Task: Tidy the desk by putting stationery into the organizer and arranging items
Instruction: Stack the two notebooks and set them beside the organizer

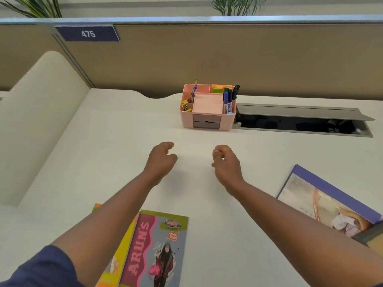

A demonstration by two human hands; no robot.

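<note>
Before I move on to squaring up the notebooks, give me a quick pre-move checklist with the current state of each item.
1. Both hands free: ok. The left hand and right hand hover over the desk, fingers loosely curled, holding nothing.
2. Stationery stowed: ok. Markers and pencil stand in the pink organizer; no loose pens visible.
3. Organizer drawers closed: ok, fronts look flush.
4. Notebooks arranged: not ok. The ARUN'S notebook lies on another near the front edge; the purple book sits askew on the right.
5. Cable tray lid: not ok, open.
</note>
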